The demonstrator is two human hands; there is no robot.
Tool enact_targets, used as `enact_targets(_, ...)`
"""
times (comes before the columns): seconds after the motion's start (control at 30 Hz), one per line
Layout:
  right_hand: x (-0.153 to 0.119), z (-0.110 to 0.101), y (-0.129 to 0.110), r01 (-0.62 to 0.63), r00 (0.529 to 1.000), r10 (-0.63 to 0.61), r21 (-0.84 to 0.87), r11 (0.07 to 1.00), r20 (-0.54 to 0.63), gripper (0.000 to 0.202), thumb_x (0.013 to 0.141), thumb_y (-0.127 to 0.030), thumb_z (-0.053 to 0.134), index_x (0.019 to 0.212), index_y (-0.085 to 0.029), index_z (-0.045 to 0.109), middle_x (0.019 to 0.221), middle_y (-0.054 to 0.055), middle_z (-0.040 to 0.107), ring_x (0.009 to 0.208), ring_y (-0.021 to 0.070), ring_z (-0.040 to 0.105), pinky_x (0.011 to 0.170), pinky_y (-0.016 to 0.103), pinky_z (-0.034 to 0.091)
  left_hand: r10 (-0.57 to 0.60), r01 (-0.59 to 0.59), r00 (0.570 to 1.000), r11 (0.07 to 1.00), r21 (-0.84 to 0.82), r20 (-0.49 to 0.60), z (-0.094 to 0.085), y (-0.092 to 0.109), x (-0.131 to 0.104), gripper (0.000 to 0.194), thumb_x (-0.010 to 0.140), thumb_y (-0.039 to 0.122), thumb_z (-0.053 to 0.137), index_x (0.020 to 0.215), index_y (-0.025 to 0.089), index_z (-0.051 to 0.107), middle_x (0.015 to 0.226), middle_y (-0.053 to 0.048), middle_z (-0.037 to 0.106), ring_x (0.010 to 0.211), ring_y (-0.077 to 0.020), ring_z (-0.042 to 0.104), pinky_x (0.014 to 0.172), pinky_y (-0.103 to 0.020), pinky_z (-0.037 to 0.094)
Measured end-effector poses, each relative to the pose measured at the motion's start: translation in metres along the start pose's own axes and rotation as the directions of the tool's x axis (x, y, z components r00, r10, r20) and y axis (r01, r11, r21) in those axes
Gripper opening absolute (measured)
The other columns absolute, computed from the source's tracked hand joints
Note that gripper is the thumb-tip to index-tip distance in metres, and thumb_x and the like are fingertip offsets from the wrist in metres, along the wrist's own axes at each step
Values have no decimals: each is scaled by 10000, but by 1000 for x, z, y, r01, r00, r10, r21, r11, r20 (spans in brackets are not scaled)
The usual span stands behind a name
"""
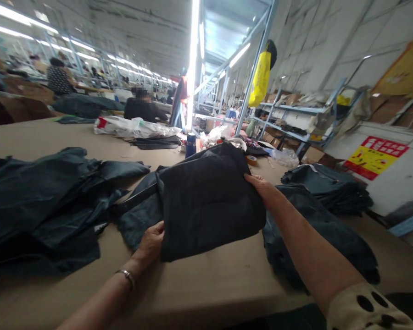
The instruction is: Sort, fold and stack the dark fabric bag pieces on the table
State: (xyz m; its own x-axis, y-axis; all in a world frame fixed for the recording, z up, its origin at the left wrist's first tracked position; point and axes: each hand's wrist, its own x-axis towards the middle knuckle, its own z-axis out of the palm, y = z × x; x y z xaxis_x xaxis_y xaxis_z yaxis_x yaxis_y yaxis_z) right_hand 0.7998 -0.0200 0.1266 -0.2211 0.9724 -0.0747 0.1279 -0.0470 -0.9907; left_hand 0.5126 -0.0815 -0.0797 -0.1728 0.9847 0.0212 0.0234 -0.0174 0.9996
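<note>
A dark grey-green piece of cloth [213,201], folded into a rough rectangle, is held up in front of me over the table. My left hand [153,239] pinches its lower left edge, with the thumb on the near side. At the upper right edge, my right hand [259,184] grips it, fingers partly hidden behind the fabric. Behind the cloth on the left, more dark fabric [137,213] with a long strip or seam hangs or lies; whether it is joined to the held piece I cannot tell.
Loose dark garments [48,206] cover the table's left side. On the right lie a dark cloth pile [316,233] and a folded stack [330,185]. Farther back are a blue bottle [190,145], plastic bags [137,127], tape [251,160] and a seated person [142,107].
</note>
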Motion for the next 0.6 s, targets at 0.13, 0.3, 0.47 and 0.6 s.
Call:
enact_targets(0.13, -31, -43, -23, -63, 987, 52, -69, 996, -153, 184, 788, -266, 595, 937, -167, 641, 818, 63, 716, 635, 175, 672, 605, 276, 570, -52, 50, 998, 996, 68, 33, -1, -7, 5, 270, 594, 363, 614, 727, 131, 650, 612, -16, 594, 583, -143, 525, 566, -240, 437)
enact_targets(0.3, -72, -191, -46, -143, 930, -85, -565, 812, -356, 97, 747, -359, 626, 807, -284, 638, 667, 64, 677, 508, 197, 626, 438, 290, 504, -108, 102, 993, 989, 106, 51, -3, 5, 27, 311, 646, 404, 553, 783, 131, 606, 699, -27, 584, 582, -136, 539, 513, -241, 452)
enact_targets(0.47, -87, -230, -34, -14, 787, -590, -961, 276, -181, 119, 673, -241, 665, 773, -275, 609, 618, 5, 569, 464, 105, 498, 431, 219, 349, -108, 94, 991, 980, 177, 76, 19, 21, 52, 279, 629, 318, 571, 824, 127, 627, 645, -12, 571, 483, -111, 482, 446, -223, 399)
enact_targets(0.6, -57, -96, 16, 228, 884, -449, -959, 167, 132, 216, 869, -302, 468, 998, -191, 601, 953, 101, 643, 815, 194, 615, 706, 306, 468, -68, 50, 995, 973, 227, 74, 40, 11, 53, 213, 611, 247, 592, 777, 136, 668, 686, -36, 629, 589, -137, 542, 546, -232, 421)
